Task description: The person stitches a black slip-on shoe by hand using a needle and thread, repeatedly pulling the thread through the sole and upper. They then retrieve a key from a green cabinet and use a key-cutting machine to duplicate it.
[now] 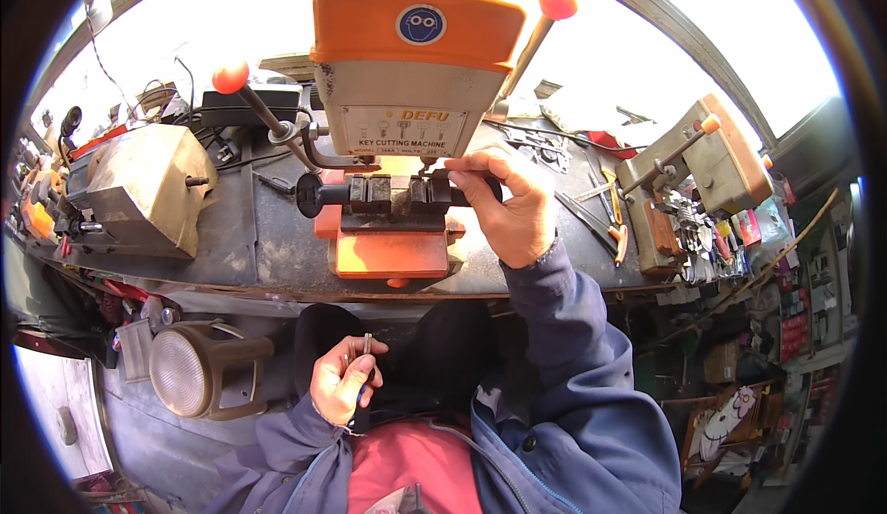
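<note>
Orange and grey key cutter (407, 61) upright at mid bench (240, 237), two red-knobbed levers angled out: left lever (249, 98), right lever (536, 34). Black vise (388, 195) across the cutter's front, above an orange base plate (393, 255).

Right hand (506, 202) raised to the vise's right end, fingers closed round the black clamp knob (490, 186) there; grip together on the knob, thumb underneath. Blue sleeve (573, 329) running back to the lower edge.

Left hand (344, 380) low, near the lap, well apart from the cutter. Small metal key (367, 342) pinched upright between thumb and fingertips; grip clamped on the key. Something blue lower in the same palm, too small to tell what.

Second grey machine (139, 191) at the bench's left end. Third cutter (711, 168) with an orange-tipped lever at the right end, cluster of key blanks (698, 228) just beside it. Orange-handled pliers (614, 228) lying on the bench between the middle and right machines. Black cables (185, 98) trailing behind the left lever.

Round lamp (199, 371) in a dark housing below the bench's front edge, left of the left hand. Bright glare behind the bench, detail washed out there.
</note>
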`<state>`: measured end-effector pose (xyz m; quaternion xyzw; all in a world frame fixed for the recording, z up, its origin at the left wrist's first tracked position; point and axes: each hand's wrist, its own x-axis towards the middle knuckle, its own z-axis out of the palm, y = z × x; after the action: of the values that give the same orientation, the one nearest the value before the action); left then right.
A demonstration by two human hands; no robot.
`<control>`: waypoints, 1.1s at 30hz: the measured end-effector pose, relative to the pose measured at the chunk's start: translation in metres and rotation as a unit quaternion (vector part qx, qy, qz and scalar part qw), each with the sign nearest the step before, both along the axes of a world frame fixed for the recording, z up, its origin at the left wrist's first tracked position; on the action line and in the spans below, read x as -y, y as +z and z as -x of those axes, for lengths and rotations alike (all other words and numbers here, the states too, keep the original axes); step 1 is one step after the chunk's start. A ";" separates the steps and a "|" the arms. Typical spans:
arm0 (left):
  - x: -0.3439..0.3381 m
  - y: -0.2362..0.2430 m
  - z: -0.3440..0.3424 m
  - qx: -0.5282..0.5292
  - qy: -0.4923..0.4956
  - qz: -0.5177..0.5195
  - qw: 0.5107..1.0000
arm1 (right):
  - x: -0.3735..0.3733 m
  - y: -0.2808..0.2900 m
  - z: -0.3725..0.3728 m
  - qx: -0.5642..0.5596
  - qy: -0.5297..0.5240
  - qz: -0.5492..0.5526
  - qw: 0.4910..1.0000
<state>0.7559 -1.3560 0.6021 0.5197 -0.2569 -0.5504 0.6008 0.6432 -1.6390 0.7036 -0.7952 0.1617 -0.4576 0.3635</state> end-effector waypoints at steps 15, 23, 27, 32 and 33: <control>0.043 0.090 -0.017 0.151 0.039 0.142 0.977 | -0.021 0.021 0.015 -0.060 -0.115 0.216 0.968; 0.068 0.097 0.006 0.171 -0.001 0.181 0.969 | -0.122 -0.011 0.036 0.055 0.079 -0.140 0.986; 0.068 0.091 0.017 0.145 -0.008 0.156 0.977 | -0.129 -0.021 0.049 0.056 0.070 -0.161 0.983; 0.065 0.089 0.020 0.161 -0.002 0.172 0.972 | -0.124 -0.015 0.061 0.035 0.111 -0.223 0.968; 0.065 0.089 0.020 0.165 0.015 0.169 0.972 | -0.121 -0.015 0.061 0.052 0.112 -0.229 0.966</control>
<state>0.7358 -1.4209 0.6912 0.4984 -0.4336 -0.3968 0.6373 0.5820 -1.5179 0.6891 -0.6789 0.1532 -0.4053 0.5928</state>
